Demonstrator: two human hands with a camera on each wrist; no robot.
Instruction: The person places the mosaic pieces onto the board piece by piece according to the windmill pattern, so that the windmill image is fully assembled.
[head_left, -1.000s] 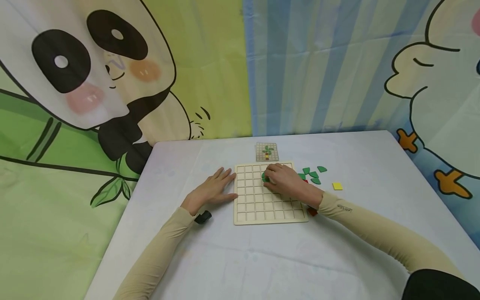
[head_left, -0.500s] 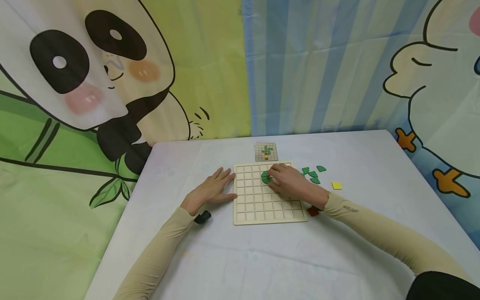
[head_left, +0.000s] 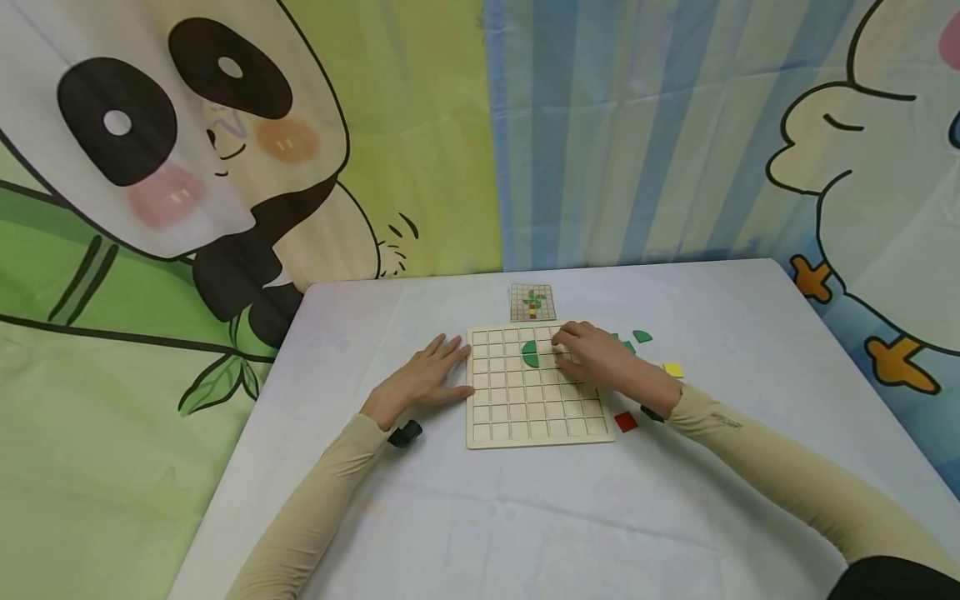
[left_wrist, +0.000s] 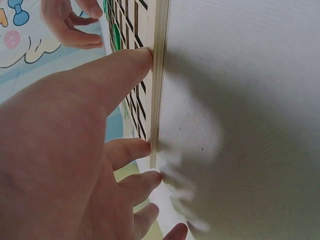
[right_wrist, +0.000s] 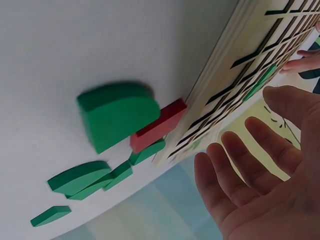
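My left hand (head_left: 422, 379) rests on the left edge of a pale wooden grid board (head_left: 510, 408), thumb and fingertips touching its rim in the left wrist view. Two green rounded tiles (head_left: 530, 354) lie together in the board's upper cells. Over the board's upper right part, my right hand (head_left: 603, 358) hovers with loosely bent fingers (right_wrist: 232, 162) and nothing between them. Beside the board, loose green tiles (right_wrist: 117, 117) and a red tile (right_wrist: 159, 125) lie on the table in the right wrist view. My right hand partly hides these tiles in the head view.
A small pattern card (head_left: 517, 312) lies just behind the board. Another red tile (head_left: 626, 422) sits near the board's lower right corner. Farther right are a yellow tile (head_left: 672, 370) and a green tile (head_left: 642, 336). Cartoon-printed cloth (head_left: 420, 167) hangs behind the white table (head_left: 480, 517).
My right hand has let go of the green tile in the grid and moved right, uncovering both green tiles. My left hand has stayed on the board's edge.
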